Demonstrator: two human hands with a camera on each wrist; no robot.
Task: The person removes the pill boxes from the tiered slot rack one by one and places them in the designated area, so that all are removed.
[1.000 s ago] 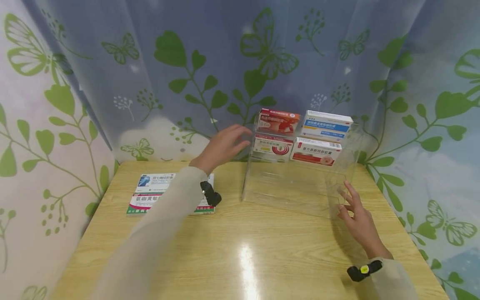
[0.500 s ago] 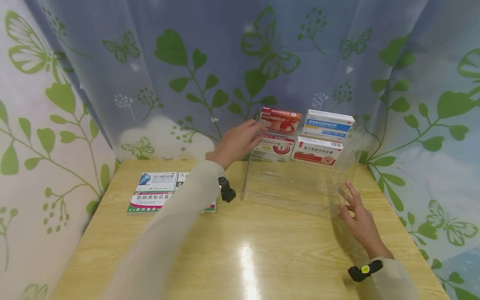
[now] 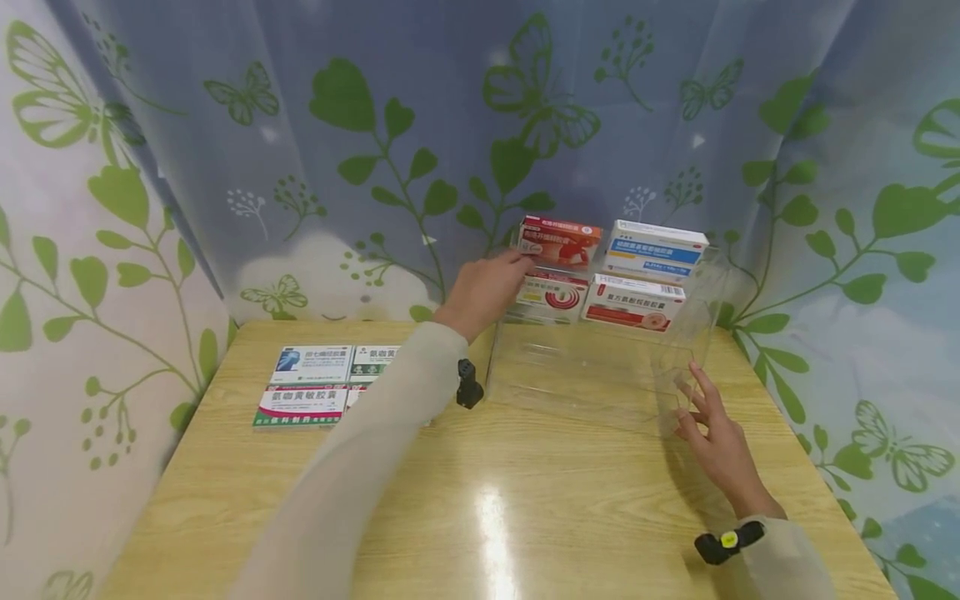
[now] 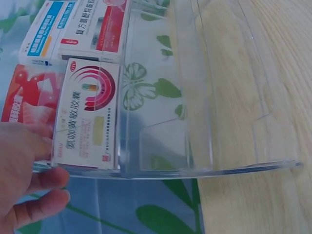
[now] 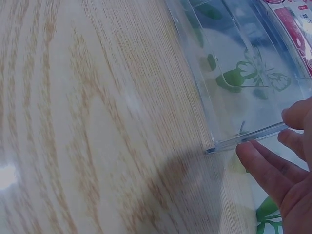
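Clear rack [image 3: 577, 404], largest item, standing toward the back of the wooden table [image 3: 420, 517]: could skid or tip if my hands push unevenly. Medicine boxes, four, in its two upper rows: the red box [image 3: 561, 242], back left, could be pulled askew if my fingers snag it; the ring-marked box [image 3: 566, 296], front left, could be dragged along, being just beside my fingers. Right hand [image 3: 720, 454]: narrow, pinching the rack's side wall. Left hand [image 3: 483, 292]: at the opposite side, fingers over the red box's lower corner; whether they grip it or the wall, I cannot tell. Appearance: rack, see-through, stepped, thin-edged, faint against the wood; boxes, tilted back, the blue-and-white box [image 3: 654, 246] behind the white-and-red box [image 3: 633, 304]; red box, pale lettering; ring-marked box, white with red arcs.
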